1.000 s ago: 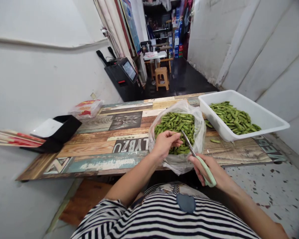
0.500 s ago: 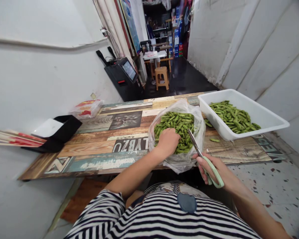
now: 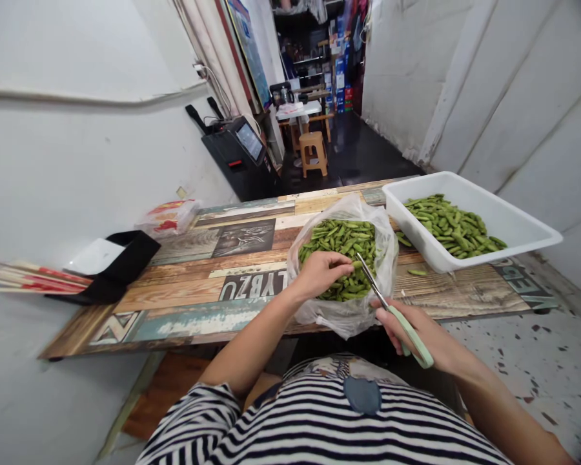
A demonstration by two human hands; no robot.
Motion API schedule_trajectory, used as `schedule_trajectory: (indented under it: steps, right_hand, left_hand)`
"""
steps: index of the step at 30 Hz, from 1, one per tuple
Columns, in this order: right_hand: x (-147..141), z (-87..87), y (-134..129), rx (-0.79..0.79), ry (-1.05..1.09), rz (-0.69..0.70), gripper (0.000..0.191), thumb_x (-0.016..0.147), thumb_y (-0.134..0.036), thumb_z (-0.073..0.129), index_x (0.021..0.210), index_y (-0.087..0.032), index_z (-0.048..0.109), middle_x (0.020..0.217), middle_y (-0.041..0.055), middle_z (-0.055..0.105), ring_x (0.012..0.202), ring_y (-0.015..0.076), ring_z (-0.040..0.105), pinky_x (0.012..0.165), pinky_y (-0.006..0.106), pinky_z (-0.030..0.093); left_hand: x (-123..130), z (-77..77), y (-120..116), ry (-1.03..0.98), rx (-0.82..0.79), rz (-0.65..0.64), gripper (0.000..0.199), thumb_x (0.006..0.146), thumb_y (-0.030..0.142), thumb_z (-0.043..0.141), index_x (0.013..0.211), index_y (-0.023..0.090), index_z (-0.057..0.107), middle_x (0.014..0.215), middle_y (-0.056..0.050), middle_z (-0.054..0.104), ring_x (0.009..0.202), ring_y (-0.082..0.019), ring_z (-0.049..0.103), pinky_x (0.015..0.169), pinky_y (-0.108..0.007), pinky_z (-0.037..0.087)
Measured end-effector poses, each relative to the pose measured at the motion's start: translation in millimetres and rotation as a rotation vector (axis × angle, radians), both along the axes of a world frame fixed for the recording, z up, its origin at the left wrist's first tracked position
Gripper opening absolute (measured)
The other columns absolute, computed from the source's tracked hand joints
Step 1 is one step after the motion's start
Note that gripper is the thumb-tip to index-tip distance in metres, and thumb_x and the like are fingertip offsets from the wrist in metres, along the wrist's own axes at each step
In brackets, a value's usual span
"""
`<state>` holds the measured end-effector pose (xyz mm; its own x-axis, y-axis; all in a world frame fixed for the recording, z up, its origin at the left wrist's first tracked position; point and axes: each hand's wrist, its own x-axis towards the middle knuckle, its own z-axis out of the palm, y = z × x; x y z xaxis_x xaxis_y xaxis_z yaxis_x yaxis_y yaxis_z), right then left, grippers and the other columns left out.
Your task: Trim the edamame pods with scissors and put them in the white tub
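Observation:
A clear plastic bag (image 3: pixel 387 248) full of green pods (image 3: pixel 339 239) stands open near the table's front edge. Above the pods, my left hand (image 3: pixel 322 274) pinches one green pod (image 3: pixel 356 265) between thumb and fingers. My right hand (image 3: pixel 411 329) is wrapped round the light green handles of the scissors (image 3: pixel 376 289), whose blade tips are at the held pod. To the right, a white tray (image 3: pixel 523 232) holds a heap of green pods (image 3: pixel 452 226). A loose pod (image 3: pixel 417 272) lies on the table in front of the tray.
The patchwork-wood table (image 3: pixel 188 290) carries a black holder (image 3: pixel 130 258) with red-and-white wrapped sticks (image 3: pixel 39 278) and a plastic packet (image 3: pixel 169 216) on the left. Behind it stand a black touchscreen device (image 3: pixel 237 155) and an orange stool (image 3: pixel 313 154).
My left hand has risen slightly from the heap and now pinches a pod. The scissors in my right hand have shifted a little left, their tips now at that pod.

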<state>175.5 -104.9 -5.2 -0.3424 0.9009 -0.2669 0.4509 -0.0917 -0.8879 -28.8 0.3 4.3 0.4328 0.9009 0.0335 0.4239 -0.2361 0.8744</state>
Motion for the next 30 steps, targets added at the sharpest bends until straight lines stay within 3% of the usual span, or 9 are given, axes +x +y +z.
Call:
schedule_trajectory:
  steps: [10, 13, 17, 22, 25, 30]
  right_hand:
    - [-9, -21.7, 3, -0.091, 0.086, -0.107, 0.043, 0.087, -0.061, 0.045, 0.074, -0.02, 0.048, 0.043, -0.009, 0.042, 0.032, 0.0081, 0.041, 0.031, 0.018, 0.034]
    - [-8, -20.2, 3, -0.102, 0.118, -0.104, 0.042, 0.087, -0.061, 0.045, 0.081, -0.02, 0.051, 0.047, -0.0077, 0.046, 0.035, 0.009, 0.045, 0.033, 0.019, 0.036]
    - [-10, -7.3, 0, -0.079, 0.2, -0.039, 0.047, 0.091, -0.062, 0.034, 0.085, -0.019, 0.052, 0.058, -0.0033, 0.054, 0.05, 0.0116, 0.055, 0.051, 0.024, 0.045]
    - [-15, 2.1, -2, -0.075, 0.22, -0.025, 0.051, 0.09, -0.065, 0.032, 0.098, -0.019, 0.05, 0.06, -0.0036, 0.054, 0.053, 0.0133, 0.056, 0.056, 0.026, 0.043]
    - [-17, -1.4, 0, -0.066, 0.217, -0.029, 0.049, 0.09, -0.065, 0.033, 0.089, -0.019, 0.051, 0.059, -0.0036, 0.054, 0.051, 0.0124, 0.055, 0.054, 0.026, 0.042]
    - [-22, -10.9, 4, -0.102, 0.243, -0.1, 0.049, 0.087, -0.066, 0.038, 0.077, -0.019, 0.049, 0.053, -0.0049, 0.051, 0.043, 0.0107, 0.052, 0.045, 0.023, 0.042]
  left_hand:
    - [-1, 7.7, -1, 0.027, -0.1, -0.037, 0.02, 0.072, 0.031, 0.066, 0.07, 0.011, 0.069, 0.064, 0.0, 0.064, 0.062, -0.01, 0.052, 0.061, -0.021, 0.037]
    - [-1, 8.3, -1, -0.157, -0.253, 0.036, 0.022, 0.066, 0.031, 0.072, 0.07, 0.011, 0.064, 0.056, 0.003, 0.055, 0.052, -0.006, 0.043, 0.053, -0.02, 0.031]
    - [5, 4.7, -3, -0.512, -0.509, 0.16, 0.035, 0.059, 0.035, 0.078, 0.073, 0.013, 0.053, 0.048, 0.007, 0.047, 0.042, -0.002, 0.036, 0.044, -0.018, 0.02]
    - [20, -4.0, -16, -0.757, -0.505, 0.317, 0.04, 0.057, 0.033, 0.08, 0.072, 0.014, 0.048, 0.053, 0.002, 0.058, 0.037, 0.0, 0.033, 0.039, -0.017, 0.012]
    - [28, -7.4, -24, -0.809, -0.493, 0.331, 0.038, 0.06, 0.033, 0.078, 0.069, 0.015, 0.045, 0.052, 0.001, 0.059, 0.034, 0.001, 0.027, 0.038, -0.018, 0.009]
    - [35, -9.9, -32, -0.846, -0.533, 0.357, 0.038, 0.061, 0.032, 0.076, 0.064, 0.016, 0.042, 0.048, 0.003, 0.054, 0.034, 0.0, 0.029, 0.037, -0.018, 0.01]
